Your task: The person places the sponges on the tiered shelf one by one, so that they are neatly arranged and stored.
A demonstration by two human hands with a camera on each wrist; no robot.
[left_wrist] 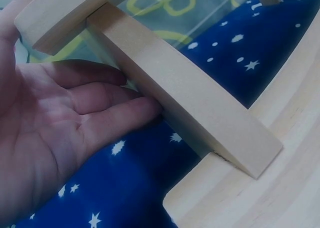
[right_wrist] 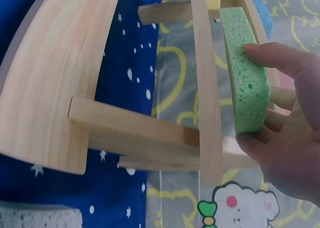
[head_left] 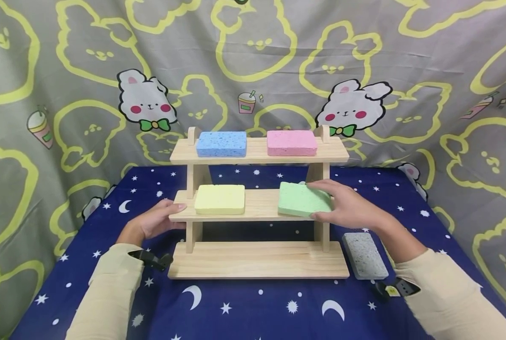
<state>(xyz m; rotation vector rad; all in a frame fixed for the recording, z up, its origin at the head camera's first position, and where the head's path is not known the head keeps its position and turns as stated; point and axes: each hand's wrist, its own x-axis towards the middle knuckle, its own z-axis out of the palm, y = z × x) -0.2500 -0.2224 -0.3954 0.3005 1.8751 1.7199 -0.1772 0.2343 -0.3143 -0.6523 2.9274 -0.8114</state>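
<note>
A three-tier wooden display shelf (head_left: pixel 257 259) stands in the middle of the head view. My right hand (head_left: pixel 350 203) holds a green sponge (head_left: pixel 301 199) at the right end of the middle tier. The right wrist view shows fingers and thumb around the green sponge (right_wrist: pixel 245 78), its near edge tilted. At the left end of that tier, my left hand (head_left: pixel 157 219) grips the board, thumb on top and fingers beneath. Those fingers (left_wrist: pixel 120 118) reach the side upright (left_wrist: pixel 185 88) in the left wrist view. A yellow sponge (head_left: pixel 220 198) lies on the middle tier's left part.
On the top tier lie a blue sponge (head_left: pixel 222 144) and a pink sponge (head_left: pixel 291 143). A grey sponge (head_left: pixel 365 256) rests on the blue star-patterned cloth (head_left: pixel 253 311), right of the shelf, close under my right forearm. A patterned curtain (head_left: pixel 253 61) hangs behind.
</note>
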